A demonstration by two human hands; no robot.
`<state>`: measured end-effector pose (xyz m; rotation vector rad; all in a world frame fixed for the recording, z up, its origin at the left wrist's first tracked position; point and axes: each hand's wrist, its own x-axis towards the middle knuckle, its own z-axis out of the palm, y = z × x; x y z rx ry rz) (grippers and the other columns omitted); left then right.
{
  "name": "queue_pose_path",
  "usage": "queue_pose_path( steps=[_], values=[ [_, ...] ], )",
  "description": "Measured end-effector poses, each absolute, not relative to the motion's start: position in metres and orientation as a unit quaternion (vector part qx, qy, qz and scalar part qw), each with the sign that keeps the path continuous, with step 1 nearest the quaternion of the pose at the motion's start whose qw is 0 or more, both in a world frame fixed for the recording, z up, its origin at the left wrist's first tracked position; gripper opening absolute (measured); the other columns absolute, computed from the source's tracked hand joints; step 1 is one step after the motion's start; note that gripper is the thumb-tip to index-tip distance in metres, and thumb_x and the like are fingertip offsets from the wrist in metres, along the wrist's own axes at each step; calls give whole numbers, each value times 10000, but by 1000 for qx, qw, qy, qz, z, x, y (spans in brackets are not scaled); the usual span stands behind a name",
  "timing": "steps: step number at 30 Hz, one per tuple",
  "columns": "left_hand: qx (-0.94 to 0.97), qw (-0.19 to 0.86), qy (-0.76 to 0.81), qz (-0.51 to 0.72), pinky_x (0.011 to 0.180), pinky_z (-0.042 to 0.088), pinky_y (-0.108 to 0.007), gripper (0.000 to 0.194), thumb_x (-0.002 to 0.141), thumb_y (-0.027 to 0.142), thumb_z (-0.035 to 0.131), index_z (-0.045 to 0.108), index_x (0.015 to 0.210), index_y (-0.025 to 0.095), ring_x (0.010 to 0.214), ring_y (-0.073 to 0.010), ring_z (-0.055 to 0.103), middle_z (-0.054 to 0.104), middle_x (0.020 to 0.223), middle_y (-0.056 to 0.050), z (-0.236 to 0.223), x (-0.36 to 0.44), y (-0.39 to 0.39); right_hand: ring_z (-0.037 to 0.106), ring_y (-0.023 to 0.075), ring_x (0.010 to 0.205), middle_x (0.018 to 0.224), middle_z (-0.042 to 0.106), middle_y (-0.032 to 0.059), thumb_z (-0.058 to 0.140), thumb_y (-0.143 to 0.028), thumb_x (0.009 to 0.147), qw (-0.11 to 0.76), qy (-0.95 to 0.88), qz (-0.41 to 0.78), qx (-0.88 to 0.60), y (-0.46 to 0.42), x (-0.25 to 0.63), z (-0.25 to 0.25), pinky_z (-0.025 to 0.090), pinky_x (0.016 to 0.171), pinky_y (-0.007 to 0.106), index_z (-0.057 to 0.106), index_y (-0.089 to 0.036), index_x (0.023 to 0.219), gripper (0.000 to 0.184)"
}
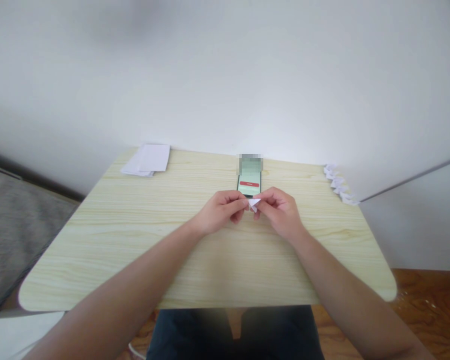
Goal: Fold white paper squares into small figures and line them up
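Folded paper piece point(254, 202) is pinched between left hand point(220, 210) and right hand point(279, 210) fingers.

The small white paper piece point(254, 202) is mostly hidden between the fingers point(243, 201) of both hands — its shape is too small to tell. The phone point(249, 180) near the tabletop's far edge has its upper part blurred out, its near end covered by the hands.

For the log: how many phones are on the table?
1. The phone lies flat on the table, just beyond the left hand and right hand, which pinch a small folded paper piece. None other visible.
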<state>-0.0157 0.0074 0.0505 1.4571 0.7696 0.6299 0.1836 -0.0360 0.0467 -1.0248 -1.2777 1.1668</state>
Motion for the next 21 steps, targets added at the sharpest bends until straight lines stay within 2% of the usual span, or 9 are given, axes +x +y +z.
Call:
queue_pose_path(
  steps=[4, 11, 17, 21],
  values=[
    [638, 631, 338, 283, 598, 424, -260, 316, 935, 443, 640, 667, 817, 151, 606, -119, 548, 599, 660, -2, 54, -15, 7, 704, 158, 630, 814, 772, 32, 798, -298, 832, 541, -537, 468, -447, -37, 183, 46, 610, 608, 316, 746, -211, 861, 106],
    [641, 626, 347, 277, 594, 414, -257, 303, 910, 455, 671, 652, 852, 158, 602, -117, 533, 589, 650, 9, 53, -14, 5, 724, 161, 643, 745, 762, 17, 785, -240, 816, 523, -544, 454, -474, -38, 184, 44, 616, 644, 303, 781, -213, 866, 57],
    [646, 609, 367, 277, 577, 384, -249, 237, 927, 393, 636, 641, 889, 159, 591, -108, 511, 572, 648, 20, 50, -13, 6, 741, 169, 710, 774, 781, 30, 733, -216, 837, 496, -561, 454, -483, -38, 187, 45, 605, 707, 304, 804, -206, 947, 131],
    [665, 578, 383, 277, 540, 332, -236, 213, 935, 373, 610, 639, 897, 165, 564, -95, 456, 540, 624, 37, 51, -13, 5, 720, 157, 709, 795, 764, 23, 788, -254, 812, 502, -560, 476, -455, -36, 186, 44, 575, 676, 286, 774, -205, 952, 149]
  ],
)
